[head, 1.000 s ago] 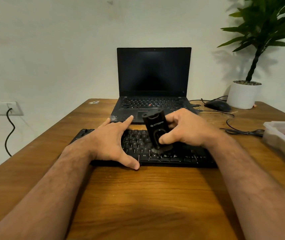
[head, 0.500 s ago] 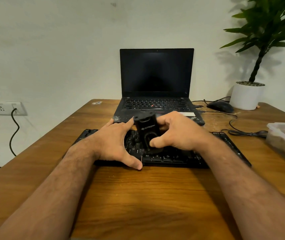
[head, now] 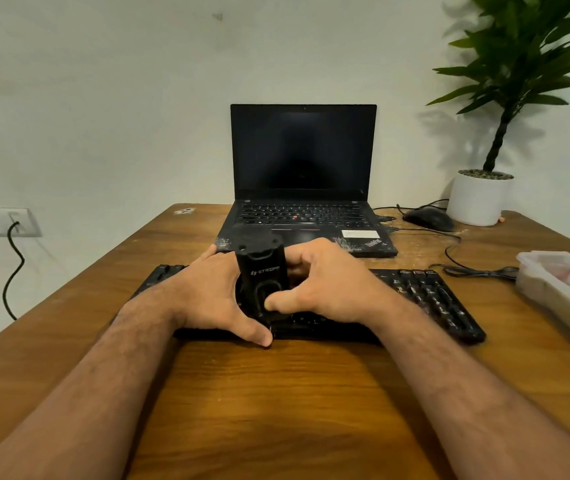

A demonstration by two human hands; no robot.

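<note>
You look to be mid-pass cleaning the keyboard (head: 425,296). Your right hand (head: 325,289) is wrapped round the device (head: 261,271), thumb on its front, holding it upright with its base down at the middle keys. Your left hand (head: 207,296) lies flat and spread on the keys just beside it. Next, probably slide the device along a row, so pin the keyboard firmly.

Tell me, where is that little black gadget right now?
In the head view the black handheld device stands upright at centre on the keyboard, gripped by the right hand, with the left hand beside it and the laptop just behind.
</note>
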